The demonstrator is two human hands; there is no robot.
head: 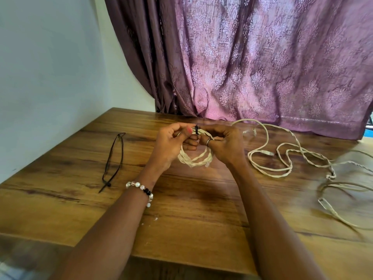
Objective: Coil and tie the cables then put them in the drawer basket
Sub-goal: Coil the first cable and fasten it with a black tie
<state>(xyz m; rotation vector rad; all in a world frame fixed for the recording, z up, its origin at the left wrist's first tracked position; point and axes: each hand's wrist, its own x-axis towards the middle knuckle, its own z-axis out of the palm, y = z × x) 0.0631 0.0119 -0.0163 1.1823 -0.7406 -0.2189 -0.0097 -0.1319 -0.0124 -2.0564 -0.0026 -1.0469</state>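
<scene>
A coiled cream twisted cable (194, 159) hangs between both hands above the wooden table (181, 199). My left hand (171, 145) grips the coil's top and pinches a black tie (196, 130) wrapped around the bundle. My right hand (224, 144), wearing a ring, holds the coil from the other side, its fingers curled over the strands by the tie. More cream cable (282, 158) lies loose and uncoiled on the table to the right, with a plug (267, 152) showing. No drawer basket is in view.
Black ties (114, 160) lie on the table at the left. A purple patterned curtain (262, 67) hangs behind the table's far edge, a pale wall (50, 77) at the left. The loose cable trails toward the blurred right side.
</scene>
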